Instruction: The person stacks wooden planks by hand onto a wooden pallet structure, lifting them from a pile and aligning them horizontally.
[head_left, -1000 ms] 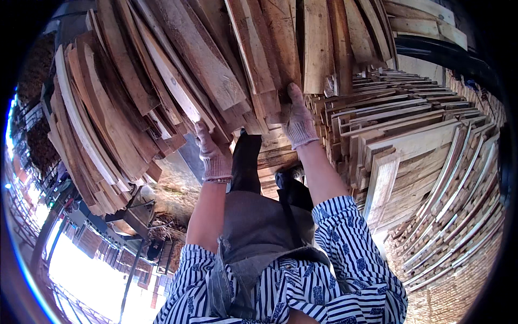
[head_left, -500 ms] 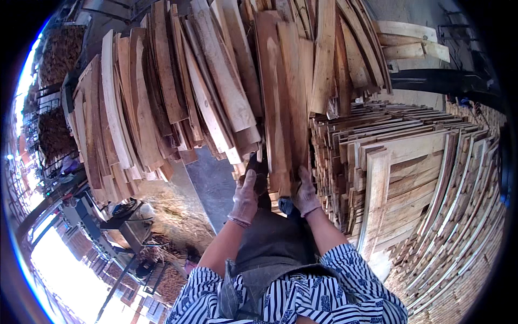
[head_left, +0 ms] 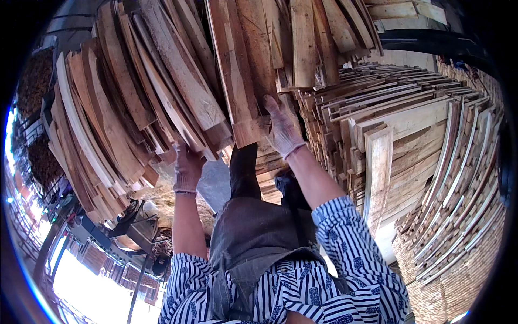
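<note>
Both my hands wear pale knit gloves. My right hand is at the lower right edge of a reddish-brown wooden board, thumb along it and the other fingers partly hidden. My left hand is at the near ends of narrower boards to the left, its fingers bent up around a board end and partly hidden. Long rough boards lie side by side across the top of the view, their near ends uneven and pointing towards me.
At right stands a large stack of boards, with a pale board upright against it. A dark curved bar crosses at far right. Machine parts stand at lower left, beside a grey sheet.
My left hand has left the middle board and moved left to other board ends. My right hand has moved forward and left. The boards now appear further left and higher in view.
</note>
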`<state>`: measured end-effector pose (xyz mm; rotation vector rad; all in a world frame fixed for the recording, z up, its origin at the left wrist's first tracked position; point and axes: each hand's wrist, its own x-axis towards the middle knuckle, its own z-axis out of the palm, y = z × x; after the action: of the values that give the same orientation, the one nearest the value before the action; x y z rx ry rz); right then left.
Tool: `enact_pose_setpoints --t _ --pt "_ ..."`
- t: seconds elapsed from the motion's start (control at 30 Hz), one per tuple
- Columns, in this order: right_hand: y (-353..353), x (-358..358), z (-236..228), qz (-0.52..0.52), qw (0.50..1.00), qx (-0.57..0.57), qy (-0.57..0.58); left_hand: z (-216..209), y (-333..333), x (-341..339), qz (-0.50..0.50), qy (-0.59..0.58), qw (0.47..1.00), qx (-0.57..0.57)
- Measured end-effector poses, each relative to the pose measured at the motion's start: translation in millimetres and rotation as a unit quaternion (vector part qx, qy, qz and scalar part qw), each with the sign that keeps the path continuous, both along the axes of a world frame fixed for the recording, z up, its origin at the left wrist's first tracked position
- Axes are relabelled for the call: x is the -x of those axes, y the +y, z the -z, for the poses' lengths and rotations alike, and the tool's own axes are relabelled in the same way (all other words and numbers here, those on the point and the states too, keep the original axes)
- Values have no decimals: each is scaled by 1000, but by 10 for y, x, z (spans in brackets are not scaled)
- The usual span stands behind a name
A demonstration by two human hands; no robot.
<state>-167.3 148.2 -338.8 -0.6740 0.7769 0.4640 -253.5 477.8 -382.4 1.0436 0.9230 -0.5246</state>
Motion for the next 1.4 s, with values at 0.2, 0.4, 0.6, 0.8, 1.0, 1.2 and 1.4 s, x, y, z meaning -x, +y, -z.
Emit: enact_pose_setpoints --t 0.2,0.4,0.6,0.8,1.0,1.2,1.4 --pt "-534 -107 573 -36 991 -52 119 211 413 -149 7 -59 992 108" --pt "-155 -444 441 -12 993 104 48 -196 -314 -586 -111 -21 994 4" --pt "-291 -326 266 -83 989 72 101 -645 -496 -434 -17 1 998 61" --pt "-703 -316 745 -41 980 -156 121 -126 -626 -380 -42 -23 996 70" --pt "-535 -263 822 -8 991 -130 21 -322 -942 -607 -84 -76 992 54" --pt "-382 49 1115 70 994 -28 81 -523 -1057 -622 -61 -69 995 -26" --pt "-280 866 323 -77 991 72 79 -611 -719 292 2 -70 997 -30"
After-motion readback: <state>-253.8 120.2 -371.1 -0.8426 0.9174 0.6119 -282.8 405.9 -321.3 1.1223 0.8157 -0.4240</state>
